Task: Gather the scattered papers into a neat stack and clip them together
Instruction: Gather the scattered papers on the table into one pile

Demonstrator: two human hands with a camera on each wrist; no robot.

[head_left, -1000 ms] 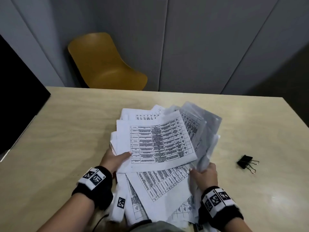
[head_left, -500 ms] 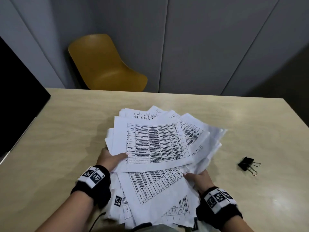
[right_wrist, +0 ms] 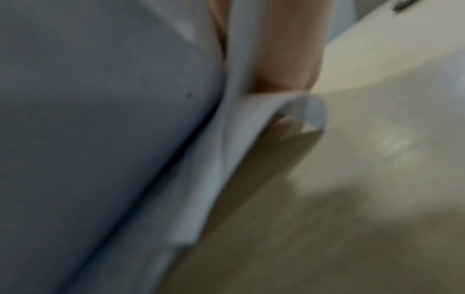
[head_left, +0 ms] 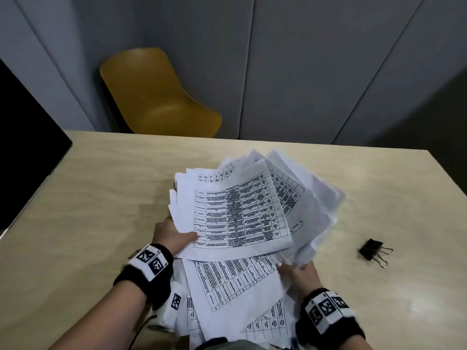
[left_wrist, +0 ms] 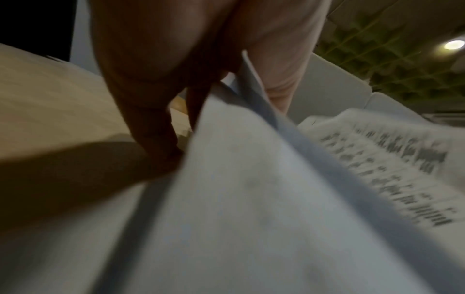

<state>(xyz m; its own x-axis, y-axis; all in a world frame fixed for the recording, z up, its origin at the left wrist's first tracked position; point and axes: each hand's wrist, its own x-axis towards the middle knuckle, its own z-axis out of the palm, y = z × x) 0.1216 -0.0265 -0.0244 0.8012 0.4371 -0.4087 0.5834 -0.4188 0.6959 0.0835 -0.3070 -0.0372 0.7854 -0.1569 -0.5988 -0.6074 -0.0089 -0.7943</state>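
The papers (head_left: 237, 215) are gathered but fanned, pinched at their near edges by the left hand (head_left: 174, 236) and right hand (head_left: 300, 274), while the binder clip (head_left: 371, 250), lying right of the papers on the tabletop (head_left: 88, 198), is judged untouched, squaring and clipping remaining.

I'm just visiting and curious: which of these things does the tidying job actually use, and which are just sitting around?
Part of the job:
- papers, fanned out untidily, held by the left hand and right hand
- black binder clip, lying untouched on the table

Just there:
- yellow chair behind the table
- dark panel at the left
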